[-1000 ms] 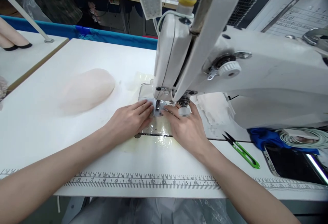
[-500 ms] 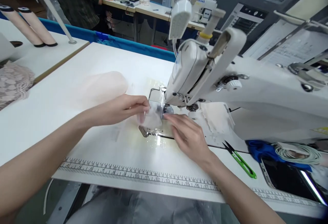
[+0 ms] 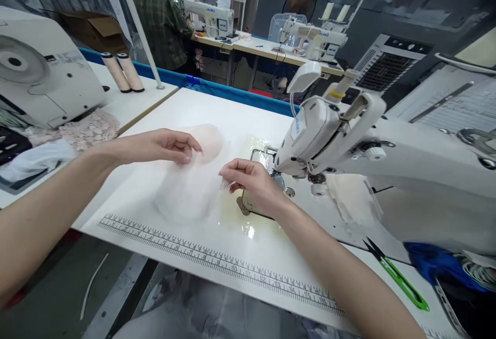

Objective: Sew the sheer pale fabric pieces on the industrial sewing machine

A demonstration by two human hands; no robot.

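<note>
A sheer, whitish piece of fabric [image 3: 186,194] stretches between my hands above the white table, blurred by motion. My left hand [image 3: 170,147] is closed, its fingertips pinching the upper left edge of the sheer fabric. At the other edge, my right hand [image 3: 253,181] pinches the fabric between thumb and fingers, left of the sewing machine's [image 3: 310,132] needle area. Behind the fabric, a pale pink rounded fabric piece [image 3: 211,140] lies flat on the table. The machine's needle plate is partly hidden by my right hand.
Green-handled thread snips [image 3: 403,282] and a phone [image 3: 461,308] lie at the right. Cream fabric [image 3: 354,197] rests under the machine arm. A printed ruler [image 3: 217,256] runs along the front edge. Lace [image 3: 93,129] and thread cones [image 3: 124,73] are at left; a person [image 3: 160,24] sits beyond.
Both hands have moved left, away from the needle, with the sheer fabric now spread between them. The camera view has turned left, showing more of the left-hand machine.
</note>
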